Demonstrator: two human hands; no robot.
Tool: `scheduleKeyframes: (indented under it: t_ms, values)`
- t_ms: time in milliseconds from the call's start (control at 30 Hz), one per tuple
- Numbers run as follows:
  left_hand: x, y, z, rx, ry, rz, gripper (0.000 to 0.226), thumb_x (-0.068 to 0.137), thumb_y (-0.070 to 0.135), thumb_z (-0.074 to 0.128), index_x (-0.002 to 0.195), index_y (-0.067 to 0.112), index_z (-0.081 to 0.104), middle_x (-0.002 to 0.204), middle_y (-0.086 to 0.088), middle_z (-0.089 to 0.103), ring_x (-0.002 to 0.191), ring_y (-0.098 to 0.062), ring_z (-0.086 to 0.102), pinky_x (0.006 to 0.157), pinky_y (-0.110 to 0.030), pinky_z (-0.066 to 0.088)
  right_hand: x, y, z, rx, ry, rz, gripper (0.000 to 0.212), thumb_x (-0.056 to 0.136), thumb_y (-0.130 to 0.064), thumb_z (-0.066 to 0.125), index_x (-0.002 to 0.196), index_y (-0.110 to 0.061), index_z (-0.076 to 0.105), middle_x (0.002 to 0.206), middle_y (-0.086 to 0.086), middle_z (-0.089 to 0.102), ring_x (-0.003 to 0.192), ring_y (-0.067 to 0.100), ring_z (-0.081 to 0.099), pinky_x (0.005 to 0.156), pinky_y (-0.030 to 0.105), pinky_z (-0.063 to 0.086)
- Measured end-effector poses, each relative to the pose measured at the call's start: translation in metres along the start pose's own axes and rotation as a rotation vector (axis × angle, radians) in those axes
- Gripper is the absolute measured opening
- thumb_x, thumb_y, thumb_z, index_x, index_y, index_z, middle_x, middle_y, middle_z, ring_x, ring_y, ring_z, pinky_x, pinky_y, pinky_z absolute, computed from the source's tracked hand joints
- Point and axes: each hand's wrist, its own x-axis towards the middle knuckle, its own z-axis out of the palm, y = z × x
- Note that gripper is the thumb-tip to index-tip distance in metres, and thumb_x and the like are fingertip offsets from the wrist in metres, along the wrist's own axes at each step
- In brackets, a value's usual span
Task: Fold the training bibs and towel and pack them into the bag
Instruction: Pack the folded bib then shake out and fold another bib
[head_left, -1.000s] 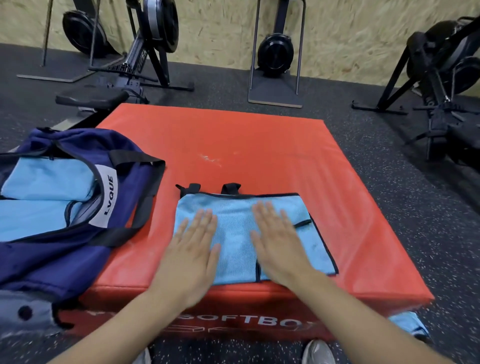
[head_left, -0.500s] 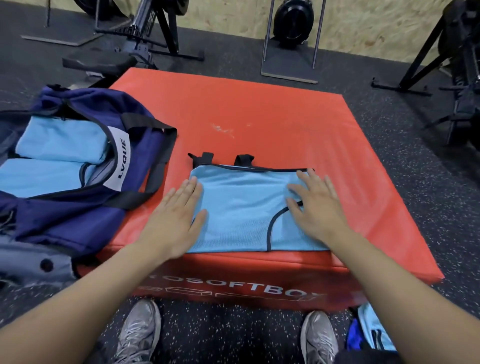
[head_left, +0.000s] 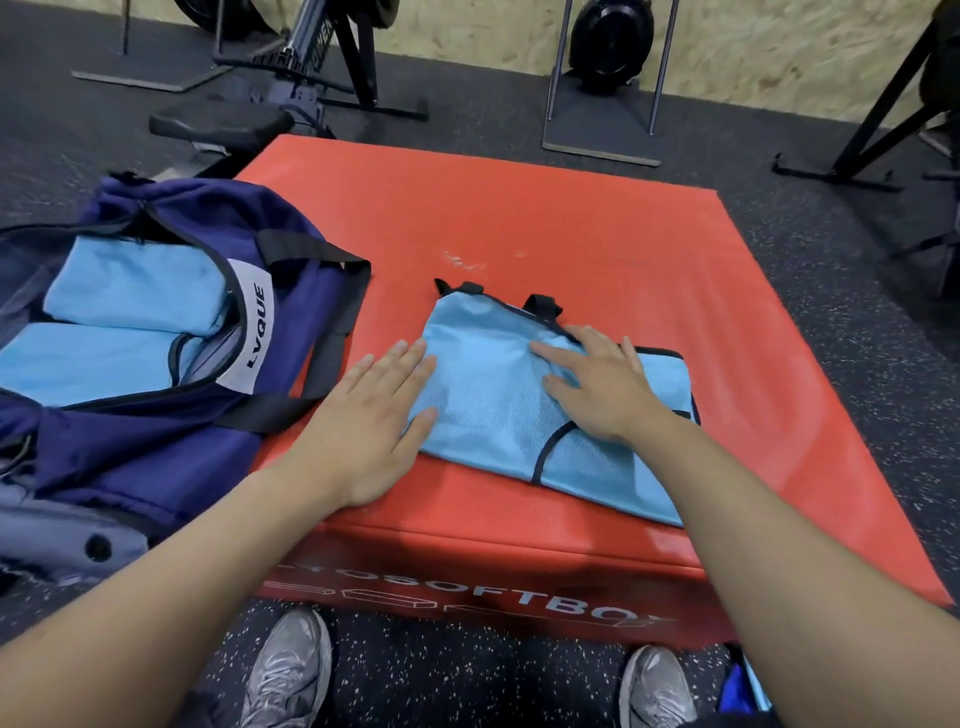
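Note:
A folded light-blue training bib (head_left: 493, 410) with black trim lies on the red soft box (head_left: 597, 244), near its front edge. My left hand (head_left: 363, 415) lies flat at the bib's left edge, partly on the red surface. My right hand (head_left: 602, 384) presses flat on the bib's upper right part, bunching the cloth a little under its fingers. To the left stands an open navy bag (head_left: 171, 436) with two folded light-blue pieces (head_left: 130, 291) inside.
Rowing machines (head_left: 311, 67) and a stand (head_left: 608, 83) line the back wall on dark rubber floor. More blue cloth (head_left: 743, 691) lies on the floor by my right shoe (head_left: 654, 686). A grey item (head_left: 62, 540) sits under the bag's near end.
My right hand slid left and up across the bib, pushing the cloth so it now lies skewed. My left hand stayed at the left edge. The camera tilted further down.

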Motion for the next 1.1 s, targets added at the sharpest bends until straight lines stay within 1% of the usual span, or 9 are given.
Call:
scheduleKeyframes:
  t_ms: [167, 300, 467, 533, 633, 700, 867, 967, 1100]
  values:
    - [0.0, 0.011, 0.004, 0.024, -0.04, 0.01, 0.072, 0.096, 0.054, 0.011, 0.155, 0.019, 0.033, 0.163, -0.007, 0.027, 0.153, -0.021, 0.018, 0.125, -0.041, 0.013, -0.002, 0.02, -0.004, -0.087, 0.044, 0.255, 0.05, 0.103, -0.051, 0.032, 0.152, -0.049, 0.028, 0.165, 0.005, 0.018, 0.152, 0.022, 0.012, 0.123, 0.052, -0.003]
    - [-0.004, 0.042, 0.006, -0.004, -0.072, 0.08, 0.061, 0.1, 0.052, 0.015, 0.154, 0.031, 0.033, 0.148, -0.009, 0.043, 0.145, -0.028, 0.032, 0.12, -0.041, 0.02, -0.022, 0.036, -0.011, -0.13, 0.022, 0.349, 0.051, 0.103, -0.05, 0.027, 0.154, -0.047, 0.023, 0.164, 0.007, 0.019, 0.15, 0.025, 0.016, 0.123, 0.051, 0.002]
    - [-0.006, 0.096, 0.009, -0.118, -0.119, 0.176, 0.056, 0.101, 0.056, 0.009, 0.155, 0.045, 0.02, 0.157, -0.004, 0.033, 0.151, -0.021, 0.017, 0.122, -0.036, 0.009, -0.054, 0.05, -0.016, -0.206, 0.038, 0.376, 0.05, 0.104, -0.047, 0.028, 0.153, -0.043, 0.025, 0.158, 0.011, 0.029, 0.144, 0.028, 0.028, 0.12, 0.045, 0.015]
    - [-0.002, 0.105, 0.011, -0.144, -0.114, 0.159, 0.061, 0.098, 0.057, 0.005, 0.154, 0.044, 0.027, 0.159, -0.002, 0.033, 0.152, -0.018, 0.014, 0.122, -0.036, 0.009, -0.067, 0.054, -0.015, -0.211, 0.039, 0.372, 0.051, 0.104, -0.047, 0.028, 0.154, -0.042, 0.024, 0.158, 0.011, 0.029, 0.143, 0.028, 0.028, 0.12, 0.044, 0.017]
    - [0.008, 0.101, 0.014, -0.129, -0.068, 0.117, 0.068, 0.096, 0.057, 0.005, 0.146, 0.036, 0.046, 0.155, 0.003, 0.041, 0.152, -0.015, 0.017, 0.121, -0.037, 0.013, -0.082, 0.065, -0.014, -0.157, 0.027, 0.299, 0.052, 0.104, -0.045, 0.033, 0.156, -0.042, 0.024, 0.159, 0.01, 0.027, 0.144, 0.03, 0.028, 0.12, 0.042, 0.02]
    - [0.015, 0.089, 0.015, -0.105, -0.056, 0.068, 0.072, 0.094, 0.057, 0.003, 0.144, 0.033, 0.048, 0.155, 0.005, 0.041, 0.153, -0.016, 0.017, 0.121, -0.039, 0.014, -0.093, 0.075, -0.015, -0.085, 0.033, 0.202, 0.052, 0.104, -0.043, 0.039, 0.155, -0.04, 0.028, 0.159, 0.008, 0.031, 0.143, 0.03, 0.03, 0.119, 0.041, 0.022]
    - [0.022, 0.047, 0.012, -0.049, -0.121, -0.04, 0.084, 0.085, 0.062, -0.005, 0.154, 0.034, 0.032, 0.165, 0.009, 0.022, 0.154, -0.013, 0.01, 0.121, -0.04, 0.013, -0.13, 0.106, -0.011, 0.087, -0.027, -0.134, 0.053, 0.105, -0.039, 0.043, 0.155, -0.034, 0.03, 0.161, 0.0, 0.031, 0.149, 0.012, 0.024, 0.12, 0.019, 0.01]
    - [0.005, 0.028, 0.012, -0.057, -0.142, 0.025, 0.075, 0.089, 0.062, 0.001, 0.156, 0.037, 0.023, 0.165, 0.012, 0.018, 0.153, -0.009, 0.009, 0.122, -0.035, 0.012, -0.153, 0.123, -0.009, 0.142, -0.034, -0.227, 0.05, 0.104, -0.042, 0.04, 0.153, -0.037, 0.032, 0.161, -0.012, 0.028, 0.15, 0.0, 0.016, 0.124, 0.026, 0.013]
    - [-0.032, 0.013, 0.007, -0.067, -0.141, 0.191, 0.054, 0.102, 0.053, 0.016, 0.155, 0.042, 0.022, 0.164, 0.017, 0.018, 0.152, -0.005, 0.014, 0.121, -0.029, 0.012, -0.181, 0.135, -0.013, 0.083, -0.016, -0.316, 0.043, 0.102, -0.043, 0.038, 0.144, -0.045, 0.047, 0.159, -0.02, 0.03, 0.149, -0.003, 0.017, 0.122, 0.024, 0.013]
